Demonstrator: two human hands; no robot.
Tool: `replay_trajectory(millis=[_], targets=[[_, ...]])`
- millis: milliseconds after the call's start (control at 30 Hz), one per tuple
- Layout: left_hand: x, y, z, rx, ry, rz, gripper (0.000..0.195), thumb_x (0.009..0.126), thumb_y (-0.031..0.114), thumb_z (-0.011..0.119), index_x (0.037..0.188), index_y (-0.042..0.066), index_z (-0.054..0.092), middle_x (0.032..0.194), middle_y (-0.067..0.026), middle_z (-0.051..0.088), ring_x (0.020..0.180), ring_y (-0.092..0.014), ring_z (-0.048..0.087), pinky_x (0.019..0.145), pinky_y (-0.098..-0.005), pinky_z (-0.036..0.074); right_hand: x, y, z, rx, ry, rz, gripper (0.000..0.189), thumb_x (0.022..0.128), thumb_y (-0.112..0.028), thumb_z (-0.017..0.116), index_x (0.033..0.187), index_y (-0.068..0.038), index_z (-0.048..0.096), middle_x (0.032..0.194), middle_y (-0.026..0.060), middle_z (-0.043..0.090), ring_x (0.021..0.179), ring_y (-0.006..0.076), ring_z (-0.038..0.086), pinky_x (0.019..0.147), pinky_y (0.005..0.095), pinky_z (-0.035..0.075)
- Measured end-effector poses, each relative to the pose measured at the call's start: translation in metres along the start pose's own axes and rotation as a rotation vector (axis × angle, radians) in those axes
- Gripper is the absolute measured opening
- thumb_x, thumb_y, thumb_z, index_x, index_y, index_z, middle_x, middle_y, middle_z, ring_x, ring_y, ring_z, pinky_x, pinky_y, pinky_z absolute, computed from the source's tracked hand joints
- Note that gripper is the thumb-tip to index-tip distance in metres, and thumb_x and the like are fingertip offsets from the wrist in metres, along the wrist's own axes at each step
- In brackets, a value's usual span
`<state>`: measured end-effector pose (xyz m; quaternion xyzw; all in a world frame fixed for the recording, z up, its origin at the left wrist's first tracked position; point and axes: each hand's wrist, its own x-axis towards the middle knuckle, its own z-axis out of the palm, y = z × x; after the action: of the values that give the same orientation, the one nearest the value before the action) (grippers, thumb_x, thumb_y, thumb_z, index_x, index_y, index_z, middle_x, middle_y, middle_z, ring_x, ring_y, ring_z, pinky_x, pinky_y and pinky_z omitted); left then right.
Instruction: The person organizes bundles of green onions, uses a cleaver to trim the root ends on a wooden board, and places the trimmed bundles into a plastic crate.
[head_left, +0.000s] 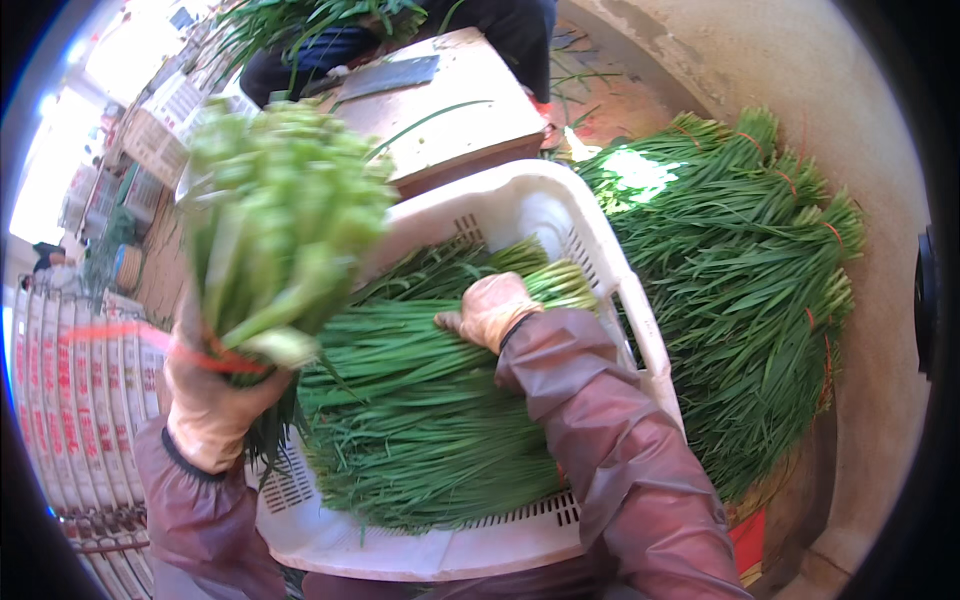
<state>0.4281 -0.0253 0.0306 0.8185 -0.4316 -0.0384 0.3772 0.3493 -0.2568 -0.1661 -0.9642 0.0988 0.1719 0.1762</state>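
My left hand (217, 405), in a pale glove, is closed round a bunch of green garlic chives (285, 202) tied with a red band (232, 361). The bunch stands cut ends up, blurred, at the left of the white plastic crate (637, 322). Inside the crate lie more chives (427, 420), their leaves running sideways. My right hand (491, 311), also gloved, rests on these chives near their pale stem ends at the crate's right side; its fingers are partly hidden, so whether it grips any is unclear.
Banded chive bundles (735, 285) are heaped right of the crate, along a pale wall (877, 390). Beyond the crate is a wooden block (450, 97) bearing a dark flat plate (390, 77); a person in dark trousers (517, 37) sits behind it. Stacked white crates (82, 405) stand at left.
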Motion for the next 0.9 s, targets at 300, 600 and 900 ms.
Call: replay_trajectory(millis=[300, 600, 900], targets=[[0.084, -0.016, 0.144, 0.457, -0.354, 0.392, 0.101, 0.050, 0.010, 0.082, 0.139, 0.007, 0.033, 0.109, -0.0145, 0.055, 0.097, -0.034, 0.057, 0.084, -0.0413, 0.047, -0.020, -0.004, 0.031, -0.010, 0.381, -0.054, 0.063, 0.083, -0.062, 0.050, 0.088, -0.002, 0.068, 0.084, 0.0178, 0.066, 0.085, 0.0296, 0.064, 0.080, 0.0424, 0.045], [0.095, -0.113, 0.228, 0.556, -0.665, -0.156, 0.056, 0.071, 0.018, 0.070, 0.123, 0.010, 0.049, 0.116, -0.0194, 0.058, 0.109, -0.034, 0.057, 0.091, -0.0423, 0.049, -0.026, -0.019, 0.030, 0.026, 0.534, -0.135, 0.036, 0.073, -0.030, 0.067, 0.096, -0.004, 0.057, 0.087, 0.0146, 0.061, 0.085, 0.0300, 0.059, 0.080, 0.0420, 0.045], [0.065, -0.113, 0.193, 0.557, -0.486, 0.171, 0.067, 0.079, 0.050, 0.062, 0.126, 0.004, 0.048, 0.108, -0.0196, 0.058, 0.104, -0.033, 0.057, 0.089, -0.0429, 0.045, 0.009, 0.039, 0.011, -0.096, 0.585, -0.033, 0.049, 0.083, -0.032, 0.058, 0.129, -0.017, 0.049, 0.123, 0.0088, 0.055, 0.116, 0.0293, 0.049, 0.098, 0.0465, 0.035]])
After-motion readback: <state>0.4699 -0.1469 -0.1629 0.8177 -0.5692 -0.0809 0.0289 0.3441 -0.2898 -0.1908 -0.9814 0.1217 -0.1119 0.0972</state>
